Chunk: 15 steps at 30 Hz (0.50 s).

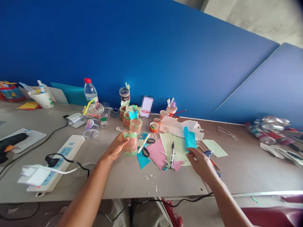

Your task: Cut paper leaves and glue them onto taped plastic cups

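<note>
My left hand (117, 145) is wrapped round the side of a clear plastic cup (131, 145) with green bands at its top and bottom. My right hand (199, 160) has its fingertips at the lower edge of a folded piece of blue paper (190, 138), which stands up over the pale green sheets (178, 143). Between the hands lie black-handled scissors (146, 152), a white marker (143, 143), a black pen (172, 154) and pink paper (156, 153). Just behind the held cup is a similar decorated cup (135, 126).
A power strip (62, 157) with plugs and cables lies at left, near a black glue gun (14, 143). A water bottle (90, 91) and paper cups (171, 109) stand along the blue partition (142, 47). Plastic waste (272, 127) is piled at far right.
</note>
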Tool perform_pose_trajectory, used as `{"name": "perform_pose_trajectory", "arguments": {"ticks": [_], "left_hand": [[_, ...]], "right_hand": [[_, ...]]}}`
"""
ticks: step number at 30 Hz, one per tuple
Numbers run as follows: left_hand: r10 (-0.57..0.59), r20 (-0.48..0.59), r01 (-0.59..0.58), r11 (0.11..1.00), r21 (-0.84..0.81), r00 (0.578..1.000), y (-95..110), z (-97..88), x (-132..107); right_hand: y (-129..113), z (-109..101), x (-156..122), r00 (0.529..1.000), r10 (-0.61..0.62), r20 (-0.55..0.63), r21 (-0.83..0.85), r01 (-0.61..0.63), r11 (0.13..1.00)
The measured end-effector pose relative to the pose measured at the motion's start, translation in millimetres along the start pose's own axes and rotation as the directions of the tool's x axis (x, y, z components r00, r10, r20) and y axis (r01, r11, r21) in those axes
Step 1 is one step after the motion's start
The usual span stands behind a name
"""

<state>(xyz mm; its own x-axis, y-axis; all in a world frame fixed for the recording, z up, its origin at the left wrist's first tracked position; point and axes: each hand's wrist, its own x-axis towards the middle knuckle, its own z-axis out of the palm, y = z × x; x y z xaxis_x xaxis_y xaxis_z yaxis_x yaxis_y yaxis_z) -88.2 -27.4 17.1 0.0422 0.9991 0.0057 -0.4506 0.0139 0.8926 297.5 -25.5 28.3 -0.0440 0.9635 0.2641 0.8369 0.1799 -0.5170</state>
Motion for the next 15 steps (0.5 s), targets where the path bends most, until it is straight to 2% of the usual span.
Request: {"name": "perform_pose_trajectory", "arguments": {"ticks": [3,7,10,15], "left_hand": [[-0.002,0.040,0.004,1.000,-0.031,0.999,0.7,1.0,-0.7],[-0.014,0.080,0.018,0.999,-0.049,0.997,0.8,2.4,-0.2],[-0.012,0.080,0.017,0.998,-0.056,0.997,0.2,3.1,0.2],[-0.014,0.080,0.016,0.999,-0.029,0.997,0.8,3.5,-1.5]], "right_hand": [[45.4,-9.2,-8.8,0.994,0.087,-0.073,-0.338,-0.106,0.935],[87.7,-19.0,-17.6,0.959,0.282,-0.013,-0.552,-0.242,0.798],[97.0,-20.1,-18.6,0.939,0.344,0.015,-0.604,-0.266,0.752],[97.6,-15.4,-11.1,0.908,0.418,0.017,-0.589,-0.329,0.738]]}}
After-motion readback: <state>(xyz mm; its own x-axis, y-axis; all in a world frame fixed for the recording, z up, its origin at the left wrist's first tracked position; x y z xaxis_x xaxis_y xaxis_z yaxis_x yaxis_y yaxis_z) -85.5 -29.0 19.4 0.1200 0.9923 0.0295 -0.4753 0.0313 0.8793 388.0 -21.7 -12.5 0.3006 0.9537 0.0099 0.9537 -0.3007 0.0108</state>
